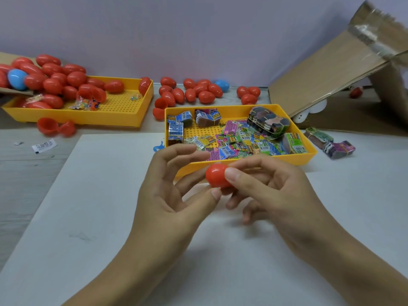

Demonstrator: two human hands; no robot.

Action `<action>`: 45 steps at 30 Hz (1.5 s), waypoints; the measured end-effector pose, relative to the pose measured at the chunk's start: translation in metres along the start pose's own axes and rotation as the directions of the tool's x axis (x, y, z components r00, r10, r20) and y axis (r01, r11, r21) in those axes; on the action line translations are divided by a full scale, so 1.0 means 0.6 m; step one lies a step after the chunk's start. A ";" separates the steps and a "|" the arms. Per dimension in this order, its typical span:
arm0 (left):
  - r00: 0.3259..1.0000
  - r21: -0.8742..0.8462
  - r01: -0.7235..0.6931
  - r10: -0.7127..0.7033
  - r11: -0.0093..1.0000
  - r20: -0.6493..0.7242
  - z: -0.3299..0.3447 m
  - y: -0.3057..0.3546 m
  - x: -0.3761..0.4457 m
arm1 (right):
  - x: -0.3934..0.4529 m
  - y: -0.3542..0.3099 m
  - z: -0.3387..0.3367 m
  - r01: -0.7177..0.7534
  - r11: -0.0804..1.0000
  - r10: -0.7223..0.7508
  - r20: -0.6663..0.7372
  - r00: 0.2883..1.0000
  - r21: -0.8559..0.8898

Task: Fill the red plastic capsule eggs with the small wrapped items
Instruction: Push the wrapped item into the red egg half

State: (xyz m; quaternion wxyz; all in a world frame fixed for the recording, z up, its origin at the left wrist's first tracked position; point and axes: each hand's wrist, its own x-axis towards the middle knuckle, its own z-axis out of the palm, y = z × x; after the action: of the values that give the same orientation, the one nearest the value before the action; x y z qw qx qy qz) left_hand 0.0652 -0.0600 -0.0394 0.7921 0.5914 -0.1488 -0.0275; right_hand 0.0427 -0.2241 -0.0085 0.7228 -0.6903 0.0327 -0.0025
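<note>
- While a closed red capsule egg [217,175] is pinched between both hands above the white sheet [88,206], the head view is filled by two yellow trays.
- The egg is held by the right hand [280,191] with thumb and fingers curled round it; the left hand [174,191] touches it from below with thumb and fingertip, its other fingers raised.
- The near yellow tray [309,154], just beyond the hands, is seen to hold many small wrapped items [238,142] and banded bundles.
- The far yellow tray [123,120] at the left is partly filled with red eggs [53,86] spilling from a cardboard edge, with one blue egg [17,78] among them and some candy packets [88,103].
- More closed eggs [199,92] are scattered between the trays, beside open halves [55,127].
- An open cardboard box [344,69] is leaned at the right, with two bundles [329,141] below it.
</note>
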 end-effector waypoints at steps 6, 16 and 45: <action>0.953 -0.127 0.302 -0.301 0.945 0.030 0.002 0.011 0.007 | 0.001 0.011 -0.004 0.123 0.990 -0.122 0.011 0.992 -0.074; 0.984 -0.087 0.176 -0.177 0.981 0.002 -0.001 0.011 0.002 | 0.001 0.007 -0.004 0.089 0.995 -0.088 0.047 0.995 -0.032; 0.990 -0.162 0.135 -0.139 0.977 -0.013 -0.006 0.008 0.011 | 0.020 -0.052 -0.119 -0.148 0.757 -0.045 -0.277 0.960 -0.637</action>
State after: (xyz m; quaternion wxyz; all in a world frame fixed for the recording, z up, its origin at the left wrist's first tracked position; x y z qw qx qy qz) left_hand 0.0716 -0.0565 -0.0342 0.8352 0.5346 -0.0952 -0.0868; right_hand 0.0526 -0.2973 0.0191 0.4256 -0.8898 0.1506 -0.0669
